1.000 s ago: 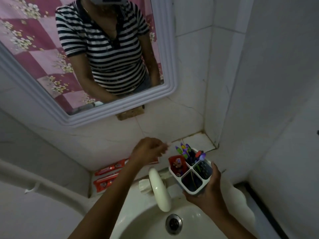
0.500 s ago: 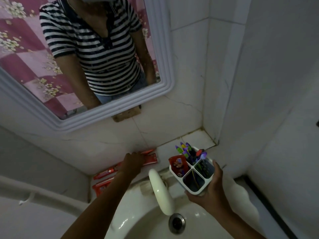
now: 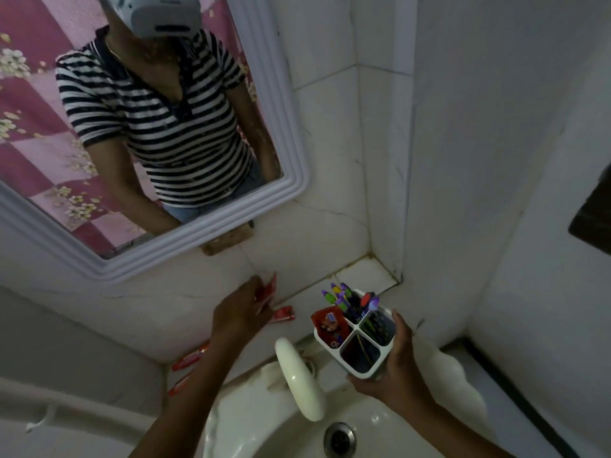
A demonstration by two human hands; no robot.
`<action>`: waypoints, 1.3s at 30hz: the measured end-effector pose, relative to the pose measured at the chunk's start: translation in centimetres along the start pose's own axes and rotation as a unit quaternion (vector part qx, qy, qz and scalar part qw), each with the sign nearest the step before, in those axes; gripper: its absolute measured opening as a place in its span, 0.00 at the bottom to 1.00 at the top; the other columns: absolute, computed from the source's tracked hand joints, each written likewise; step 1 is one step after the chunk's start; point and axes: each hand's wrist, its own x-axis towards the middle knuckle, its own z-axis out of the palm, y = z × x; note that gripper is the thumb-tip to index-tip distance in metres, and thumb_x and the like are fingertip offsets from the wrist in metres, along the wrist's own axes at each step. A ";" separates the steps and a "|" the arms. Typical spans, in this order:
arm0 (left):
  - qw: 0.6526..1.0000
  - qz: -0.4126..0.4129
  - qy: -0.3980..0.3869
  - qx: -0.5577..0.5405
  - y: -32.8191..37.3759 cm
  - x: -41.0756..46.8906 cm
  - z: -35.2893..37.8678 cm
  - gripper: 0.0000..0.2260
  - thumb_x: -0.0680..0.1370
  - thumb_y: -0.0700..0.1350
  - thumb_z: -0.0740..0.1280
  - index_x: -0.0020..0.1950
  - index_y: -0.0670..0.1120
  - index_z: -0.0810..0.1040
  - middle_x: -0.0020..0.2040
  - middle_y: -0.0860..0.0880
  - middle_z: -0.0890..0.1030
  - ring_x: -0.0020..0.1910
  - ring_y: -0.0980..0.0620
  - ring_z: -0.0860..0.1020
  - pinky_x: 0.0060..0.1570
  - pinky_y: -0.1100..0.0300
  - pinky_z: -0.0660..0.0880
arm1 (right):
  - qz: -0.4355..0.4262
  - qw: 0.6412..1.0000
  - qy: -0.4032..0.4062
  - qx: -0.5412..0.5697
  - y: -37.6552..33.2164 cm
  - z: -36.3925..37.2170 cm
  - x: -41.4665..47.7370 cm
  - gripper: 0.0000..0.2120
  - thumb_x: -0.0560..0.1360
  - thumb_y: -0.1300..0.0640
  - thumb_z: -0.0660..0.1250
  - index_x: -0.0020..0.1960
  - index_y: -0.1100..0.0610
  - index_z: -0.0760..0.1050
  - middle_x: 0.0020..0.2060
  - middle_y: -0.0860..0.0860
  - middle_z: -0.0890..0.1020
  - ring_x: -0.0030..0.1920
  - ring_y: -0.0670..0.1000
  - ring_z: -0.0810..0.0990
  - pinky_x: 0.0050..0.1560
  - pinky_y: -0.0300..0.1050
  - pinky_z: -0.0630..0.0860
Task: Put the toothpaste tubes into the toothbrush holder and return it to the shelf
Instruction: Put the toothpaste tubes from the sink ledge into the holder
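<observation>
My right hand (image 3: pixel 395 375) grips a white four-compartment toothbrush holder (image 3: pixel 355 335) above the sink. Toothbrushes (image 3: pixel 344 299) stand in its far compartment, and a red toothpaste tube (image 3: pixel 329 323) sits in the left one. My left hand (image 3: pixel 239 314) is closed on a red toothpaste tube (image 3: pixel 268 287), lifted with its end pointing up against the wall. Another red tube (image 3: pixel 283 315) lies on the shelf (image 3: pixel 363 272) just right of that hand. Two more red tubes (image 3: pixel 190 357) lie on the shelf at the left, partly hidden by my forearm.
A white tap (image 3: pixel 299 378) arches over the sink (image 3: pixel 363 424), with the drain (image 3: pixel 340 439) below. A white-framed mirror (image 3: pixel 291 127) hangs above the shelf. Tiled walls meet at the corner on the right. A white rail (image 3: pixel 66 411) runs at lower left.
My left hand went down from near the holder to the shelf, closed on a red tube and has lifted it upright. The holder in my right hand stayed about where it was.
</observation>
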 end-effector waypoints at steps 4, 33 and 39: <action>0.961 -0.001 0.005 -0.278 5.5 -0.2 -5.4 0.20 0.69 0.42 0.77 0.57 0.52 0.75 0.47 0.54 0.81 0.45 0.59 0.80 0.50 0.56 0.78 | -0.002 1.000 0.006 0.010 -0.5 0.0 -0.1 0.71 0.54 0.50 0.89 0.76 0.20 0.41 0.74 0.53 0.66 0.72 0.23 0.66 0.66 0.21 0.69; 0.969 -0.015 -0.177 0.172 -4.5 0.3 4.5 0.22 0.79 0.43 0.62 0.73 0.51 0.68 0.73 0.48 0.71 0.72 0.46 0.68 0.67 0.53 0.67 | 0.045 0.999 -0.026 -0.007 2.9 0.4 -0.2 0.75 0.52 0.42 0.90 0.86 0.48 0.45 0.78 0.54 0.67 0.77 0.55 0.75 0.71 0.61 0.80; 0.943 0.075 -0.129 0.297 -3.6 1.5 7.2 0.12 0.76 0.42 0.65 0.59 0.45 0.78 0.59 0.42 0.82 0.57 0.40 0.79 0.55 0.48 0.74 | 0.043 0.999 -0.021 -0.005 3.1 0.3 -0.3 0.75 0.53 0.45 0.89 0.86 0.50 0.46 0.77 0.56 0.68 0.77 0.55 0.75 0.72 0.59 0.79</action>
